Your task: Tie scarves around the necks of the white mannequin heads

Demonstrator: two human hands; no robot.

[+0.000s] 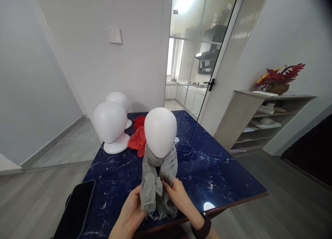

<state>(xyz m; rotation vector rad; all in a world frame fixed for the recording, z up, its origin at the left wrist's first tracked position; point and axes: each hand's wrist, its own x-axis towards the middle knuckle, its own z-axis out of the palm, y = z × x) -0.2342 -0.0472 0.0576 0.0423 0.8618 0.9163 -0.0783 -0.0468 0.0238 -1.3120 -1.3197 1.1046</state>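
Apparently gauzy grey scarf (148, 187), wrinkled, in hands (131, 209); smooth ovoid head (160, 131).

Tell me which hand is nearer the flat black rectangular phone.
Left: the left hand, at the sheer grey fabric scarf, sits to the right of the phone; the right hand, also on the scarf, is farther right.

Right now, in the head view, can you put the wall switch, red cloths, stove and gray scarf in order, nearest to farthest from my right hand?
1. Gray scarf: in your right hand.
2. Red cloths: on the table, ahead and left.
3. Wall switch: beyond the table, up on the left.
4. Stove: farthest, behind the glass door, slightly right.
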